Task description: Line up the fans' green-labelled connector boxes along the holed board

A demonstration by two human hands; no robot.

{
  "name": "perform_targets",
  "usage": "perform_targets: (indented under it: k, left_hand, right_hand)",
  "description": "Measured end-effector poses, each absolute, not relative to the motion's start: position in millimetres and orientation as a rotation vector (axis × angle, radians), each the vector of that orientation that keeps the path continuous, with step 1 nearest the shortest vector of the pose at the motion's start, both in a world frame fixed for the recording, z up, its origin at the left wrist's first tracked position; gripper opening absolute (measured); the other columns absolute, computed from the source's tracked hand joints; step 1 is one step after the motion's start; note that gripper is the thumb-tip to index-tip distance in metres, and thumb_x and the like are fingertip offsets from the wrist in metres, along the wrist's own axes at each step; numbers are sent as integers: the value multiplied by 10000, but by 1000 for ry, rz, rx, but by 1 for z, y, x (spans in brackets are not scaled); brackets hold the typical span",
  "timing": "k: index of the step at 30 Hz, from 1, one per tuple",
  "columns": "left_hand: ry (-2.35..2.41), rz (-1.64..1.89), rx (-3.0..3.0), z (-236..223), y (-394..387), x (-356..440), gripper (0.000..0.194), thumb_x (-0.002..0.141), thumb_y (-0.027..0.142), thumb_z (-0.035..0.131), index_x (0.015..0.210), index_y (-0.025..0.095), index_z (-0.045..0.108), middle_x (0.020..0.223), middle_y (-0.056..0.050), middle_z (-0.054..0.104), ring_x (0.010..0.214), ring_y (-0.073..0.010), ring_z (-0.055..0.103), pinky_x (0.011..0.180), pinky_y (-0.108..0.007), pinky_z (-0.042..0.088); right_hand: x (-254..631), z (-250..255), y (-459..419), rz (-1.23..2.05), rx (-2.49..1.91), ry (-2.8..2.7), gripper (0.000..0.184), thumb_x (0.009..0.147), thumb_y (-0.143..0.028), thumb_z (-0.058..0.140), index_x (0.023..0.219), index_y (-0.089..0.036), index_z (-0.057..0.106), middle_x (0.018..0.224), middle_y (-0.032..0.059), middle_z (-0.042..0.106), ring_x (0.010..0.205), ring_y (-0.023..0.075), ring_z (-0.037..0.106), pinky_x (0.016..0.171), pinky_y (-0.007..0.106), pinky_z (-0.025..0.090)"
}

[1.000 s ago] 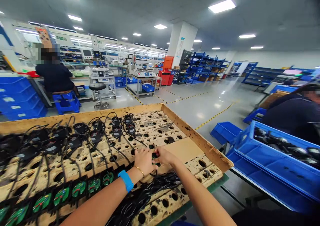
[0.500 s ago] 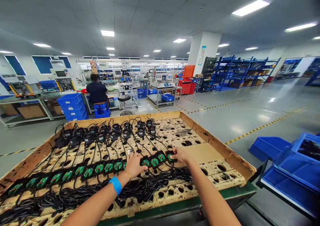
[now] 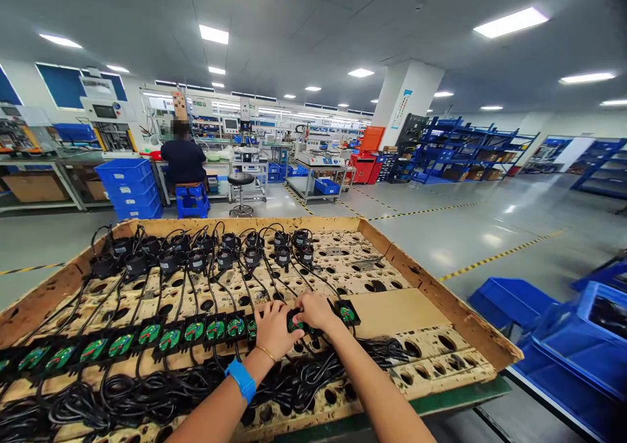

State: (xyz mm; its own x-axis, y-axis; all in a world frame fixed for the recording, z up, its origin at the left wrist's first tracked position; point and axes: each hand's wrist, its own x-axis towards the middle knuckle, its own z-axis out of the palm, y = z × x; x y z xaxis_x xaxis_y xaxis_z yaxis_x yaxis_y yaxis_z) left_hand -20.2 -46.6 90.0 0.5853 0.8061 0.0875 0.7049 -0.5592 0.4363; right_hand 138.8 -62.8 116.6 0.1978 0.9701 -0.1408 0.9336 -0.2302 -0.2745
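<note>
A black-framed circuit board (image 3: 294, 323) is set between the two hands, toward the near side of a wooden tray (image 3: 392, 260) pierced with holes. Its edge is pinched between the thumb and fingers of the right hand (image 3: 316, 312), and it is partly covered by them. The left hand (image 3: 274, 330) is laid palm down over the row, its fingers spread and bent, its thumb brought close to the same board; whether anything is gripped beneath it cannot be told. From the hands, a line of similar boards (image 3: 194, 330) is ranged toward nine o'clock, and a single board (image 3: 347, 313) is placed at three o'clock, just beside a cardboard sheet (image 3: 404, 309). Black round units (image 3: 252, 256) are stood in two rows between ten and twelve o'clock, and coiled cables (image 3: 142, 394) are heaped toward eight o'clock.
</note>
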Motion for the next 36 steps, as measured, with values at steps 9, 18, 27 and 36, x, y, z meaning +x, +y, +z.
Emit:
perform_targets:
  k: [9, 18, 27, 36]
  left_hand:
    - [1134, 329, 2575, 101, -59, -15, 561, 874, 526, 577, 1304, 169, 619, 1339, -135, 618, 1340, -380, 438, 1213, -684, 195]
    - [1240, 234, 2528, 114, -29, -73, 916, 666, 479, 798, 1464, 144, 497, 1468, -161, 516, 1402, -381, 387, 1268, -581, 169]
    - [1200, 155, 2507, 110, -24, -63, 570, 757, 499, 731, 1260, 241, 654, 1329, -112, 633, 1311, -381, 492, 1182, -725, 219]
    - [1242, 142, 2516, 108, -25, -62, 661, 751, 495, 733, 1350, 250, 596, 1399, -96, 599, 1316, -364, 505, 1155, -615, 324]
  right_hand:
    - [150, 121, -66, 607, -2353, -1989, 536, 706, -431, 875, 1142, -208, 656, 1229, 92, 612, 1176, 281, 564, 988, 357, 411]
    - [135, 133, -66, 514, -2327, -1973, 508, 755, -445, 829, 1168, -196, 665, 1237, 112, 636, 1171, 284, 574, 960, 350, 426]
    - [97, 128, -32, 566, -2393, -1955, 315, 740, -387, 853, 974, -225, 718, 1159, 82, 697, 1113, 269, 633, 884, 343, 440]
    - [105, 130, -26, 777, -2344, -1994, 375, 727, -425, 857, 986, -227, 670, 1048, 17, 695, 956, 190, 651, 737, 266, 441]
